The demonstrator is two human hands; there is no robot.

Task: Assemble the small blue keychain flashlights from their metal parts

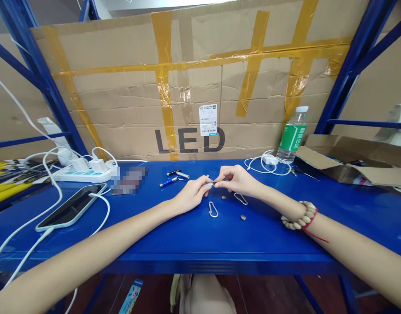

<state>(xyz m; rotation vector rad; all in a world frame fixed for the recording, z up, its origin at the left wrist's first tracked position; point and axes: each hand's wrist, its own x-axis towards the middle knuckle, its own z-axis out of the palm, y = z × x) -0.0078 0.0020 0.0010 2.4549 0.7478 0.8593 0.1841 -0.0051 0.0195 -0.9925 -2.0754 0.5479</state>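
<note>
My left hand pinches a small silvery piece, mostly covered by fingers, so its exact kind is unclear. At that piece's right end, the fingertips of my right hand are pressed together on it. Just below the hands lie a silver carabiner and a second carabiner partly under my right hand. Two small round discs, like button cells, are near them: one disc close to my fingers, another disc nearer the front. Left of my hands are a blue penlight, a silver penlight and a black penlight.
A phone with white cables and a power strip occupy the left. At the back right stand a water bottle, a charger with cable and an open carton. Taped cardboard walls off the rear.
</note>
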